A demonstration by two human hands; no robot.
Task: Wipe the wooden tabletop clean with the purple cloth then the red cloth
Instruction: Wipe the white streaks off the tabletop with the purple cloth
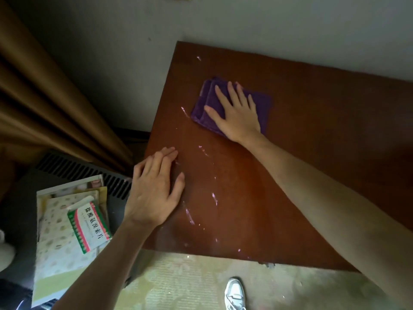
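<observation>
The wooden tabletop [312, 135] is reddish brown and streaked with pale smears down its left half. A folded purple cloth [206, 106] lies flat on it near the far left corner. My right hand [237, 113] rests palm down on that cloth, fingers spread and pointing toward the wall. My left hand [154, 191] lies flat on the table's left edge, fingers together, holding nothing. No red cloth is in view.
A dark vented unit [73, 168] left of the table carries papers and a green and red medicine box [89, 227]. Brown curtains [40, 104] hang at the left. A grey wall [245, 25] borders the far edge. A white shoe [234, 291] stands on the floor.
</observation>
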